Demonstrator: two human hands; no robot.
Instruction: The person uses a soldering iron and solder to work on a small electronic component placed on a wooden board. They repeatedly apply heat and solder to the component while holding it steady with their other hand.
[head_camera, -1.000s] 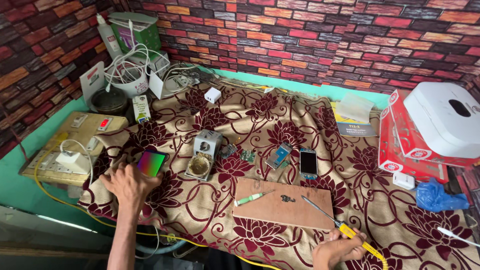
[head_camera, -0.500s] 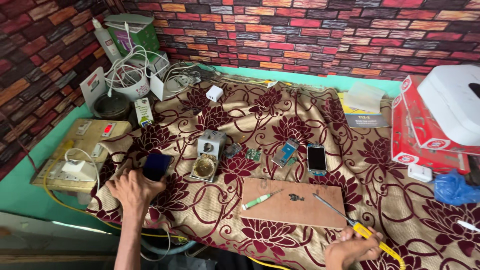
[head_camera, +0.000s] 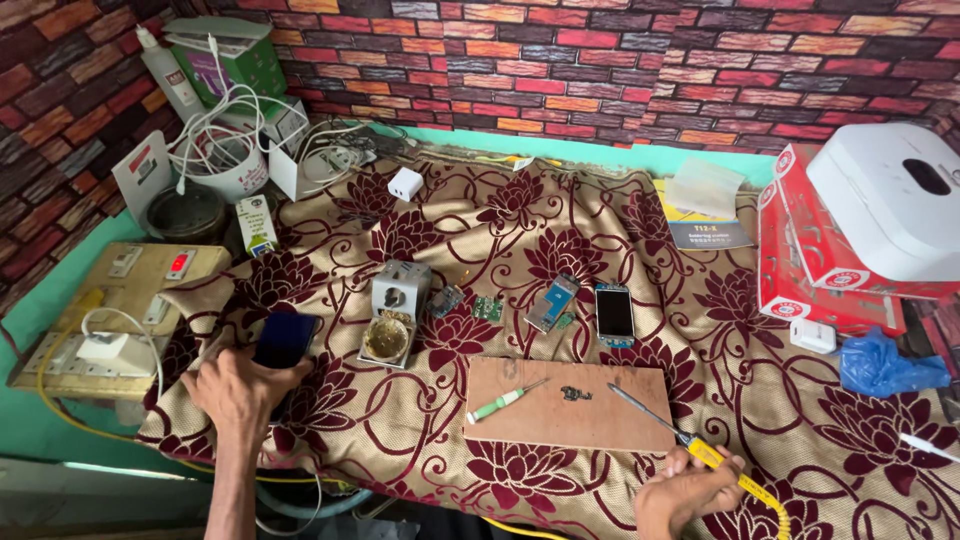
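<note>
Left grip (head_camera: 240, 390) closed on dark flat phone (head_camera: 285, 340), right grip (head_camera: 690, 490) closed on yellow-handled soldering iron (head_camera: 670, 432) just beyond, tip over brown wooden board (head_camera: 570, 405), small green screwdriver (head_camera: 505, 400) lying untouched between grips.

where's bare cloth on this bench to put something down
Bare cloth lies beyond the wooden board, toward the green wall edge, and right of the upright phone toward the red box. The back left corner, with its cables and bottles, is crowded, as is the soldering stand row.
</note>
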